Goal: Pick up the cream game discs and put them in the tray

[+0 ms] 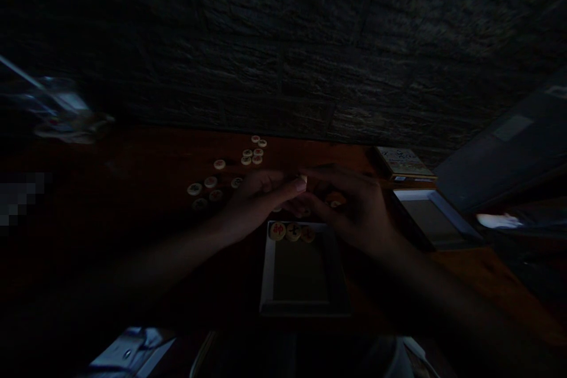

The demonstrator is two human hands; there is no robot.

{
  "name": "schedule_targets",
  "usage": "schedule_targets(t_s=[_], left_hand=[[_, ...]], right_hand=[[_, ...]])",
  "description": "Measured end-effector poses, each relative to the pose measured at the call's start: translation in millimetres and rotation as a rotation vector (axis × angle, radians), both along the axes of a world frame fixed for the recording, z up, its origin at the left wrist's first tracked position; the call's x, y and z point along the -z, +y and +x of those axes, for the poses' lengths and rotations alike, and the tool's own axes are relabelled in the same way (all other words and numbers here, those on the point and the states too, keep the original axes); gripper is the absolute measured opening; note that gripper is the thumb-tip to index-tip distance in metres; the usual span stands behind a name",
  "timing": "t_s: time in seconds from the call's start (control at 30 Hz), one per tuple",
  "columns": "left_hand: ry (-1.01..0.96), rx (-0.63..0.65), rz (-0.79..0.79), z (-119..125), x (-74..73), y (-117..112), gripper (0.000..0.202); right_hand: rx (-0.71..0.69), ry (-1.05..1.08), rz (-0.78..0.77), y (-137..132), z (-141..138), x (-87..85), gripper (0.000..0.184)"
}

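A small pale chess piece (pixel 304 178), its edge just visible, is pinched where my two hands meet above the table. My left hand (pixel 266 192) has its thumb against it. My right hand (pixel 354 198) curls in from the other side, fingertips at the same piece. Below them stands a shallow open box (pixel 267 283). Along its far edge lie a Chinese chess piece with a red character (pixel 277 230), one with a black character (pixel 293 231) and a dimmer red one (pixel 307 233). Loose round pieces (pixel 211 182) lie beyond my left hand, some partly hidden by the hands.
At the right a second shallow tray (pixel 414 195) lies near a printed box (pixel 403 162). A dark stone wall (pixel 283 65) rises behind the table (pixel 146 159). Far left stands a clear plastic container (pixel 71 109). Another person's hand (pixel 498 221) shows at the far right. Light is dim.
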State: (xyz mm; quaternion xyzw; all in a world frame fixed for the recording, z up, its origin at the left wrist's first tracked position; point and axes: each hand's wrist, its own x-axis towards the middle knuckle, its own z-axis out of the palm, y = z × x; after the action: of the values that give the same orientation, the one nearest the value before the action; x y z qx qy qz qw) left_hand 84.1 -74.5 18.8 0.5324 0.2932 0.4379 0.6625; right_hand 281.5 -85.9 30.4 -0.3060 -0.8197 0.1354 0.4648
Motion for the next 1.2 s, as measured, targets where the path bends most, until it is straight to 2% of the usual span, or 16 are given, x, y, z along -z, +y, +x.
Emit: schedule_targets(t_s=[0.13, 0.37, 0.53, 0.83, 1.0, 1.2], left_hand=[[-0.025, 0.028, 0.002, -1.5, -0.8, -0.2, 0.022], [0.032, -0.016, -0.003, -1.0, -1.9, -1.4, 0.034], [0.023, 0.004, 0.008, -1.2, -3.6, -1.5, 0.027], [0.057, -0.01, -0.003, -1.6, 0.5, -0.5, 0.036], [0.021, 0.015, 0.027, -1.2, 0.4, -0.2, 0.028], [0.014, -0.005, 0.007, -1.0, -0.3, -1.2, 0.03]], right_hand=[[-0.012, -0.004, -0.027, -0.3, 0.8, -0.1, 0.036], [-0.018, -0.002, -0.021, -1.7, 0.6, 0.4, 0.035], [0.0, -0.004, -0.055, -2.4, 0.2, -1.3, 0.038], [0.002, -0.021, -0.018, -2.4, 0.4, -1.3, 0.033], [0.028, -0.037, -0.018, -2.2, 1.2, -0.8, 0.038], [0.018, -0.024, -0.007, -2.1, 1.0, -1.8, 0.033]])
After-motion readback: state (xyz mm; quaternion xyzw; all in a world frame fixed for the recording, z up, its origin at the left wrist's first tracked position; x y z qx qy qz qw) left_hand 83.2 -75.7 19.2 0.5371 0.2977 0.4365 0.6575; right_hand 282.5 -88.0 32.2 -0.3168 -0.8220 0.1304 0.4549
